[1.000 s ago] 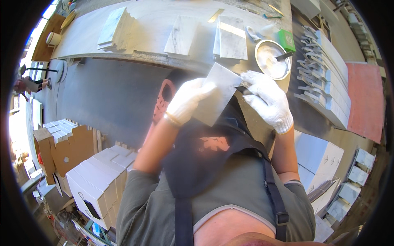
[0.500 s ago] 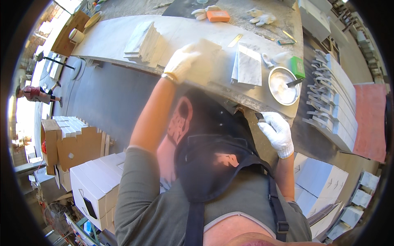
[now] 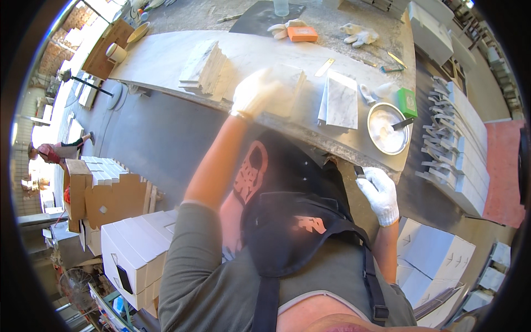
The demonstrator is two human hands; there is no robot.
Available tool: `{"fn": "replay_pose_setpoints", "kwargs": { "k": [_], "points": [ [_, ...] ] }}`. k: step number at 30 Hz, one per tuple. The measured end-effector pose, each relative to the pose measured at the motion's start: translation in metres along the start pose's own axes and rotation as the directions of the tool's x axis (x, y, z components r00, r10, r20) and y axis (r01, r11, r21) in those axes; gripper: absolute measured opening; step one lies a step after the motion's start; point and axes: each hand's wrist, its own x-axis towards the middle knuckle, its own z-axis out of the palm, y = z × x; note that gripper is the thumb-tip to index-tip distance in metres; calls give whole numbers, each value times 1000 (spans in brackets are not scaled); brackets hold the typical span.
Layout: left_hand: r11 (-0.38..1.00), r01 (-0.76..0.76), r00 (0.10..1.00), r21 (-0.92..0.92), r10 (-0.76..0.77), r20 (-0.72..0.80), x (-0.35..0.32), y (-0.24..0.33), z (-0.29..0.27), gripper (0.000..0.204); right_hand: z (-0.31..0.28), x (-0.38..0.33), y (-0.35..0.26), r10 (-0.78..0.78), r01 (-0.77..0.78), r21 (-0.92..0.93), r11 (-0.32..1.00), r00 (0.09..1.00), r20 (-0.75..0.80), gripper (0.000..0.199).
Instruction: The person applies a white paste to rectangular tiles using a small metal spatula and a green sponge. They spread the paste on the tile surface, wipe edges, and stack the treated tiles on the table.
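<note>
Left hand [image 3: 255, 95] out over the table [image 3: 152, 62], at the left side of the middle tiles [image 3: 291, 83]. Motion blur: can't tell how far the fingers are open, or whether they grip a tile or only touch. Middle tiles lie near the table's near edge, probably for short reach.

Right hand [image 3: 379, 195] low, just off the near edge on the right; fingers curled shut around a dark tool [image 3: 359, 172], only its end showing. Likely kept low and aside so the left hand has the tiles to itself.

Left stack [image 3: 200, 67] and right stack [image 3: 338, 99] flank the middle tiles, set apart, probably so piles don't mix. Right stack slightly fanned.

Bowl [image 3: 406, 140] of white stuff at the right end, dark handle [image 3: 404, 124] sticking out over the rim, presumably easy to grab. Green box [image 3: 407, 103] just beyond the bowl. Orange box [image 3: 302, 35] and spare gloves [image 3: 360, 35] on the far side, seemingly parked out of the way.
</note>
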Motion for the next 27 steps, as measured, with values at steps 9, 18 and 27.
{"fn": "replay_pose_setpoints", "kwargs": {
  "k": [9,18,27],
  "points": [
    [897,60,996,437,-82,31,-18,40,36,99,1,-3,10,-5,5,18,1000,1000,-25,22],
    [900,30,999,434,-42,18,-13,48,41,86,-5,-16,20,29,-28,28,999,999,-45,22],
    [839,-414,889,353,457,-43,-19,97,77,60,-2,-11,24,51,-47,58,997,997,-57,25]
  ]
}}
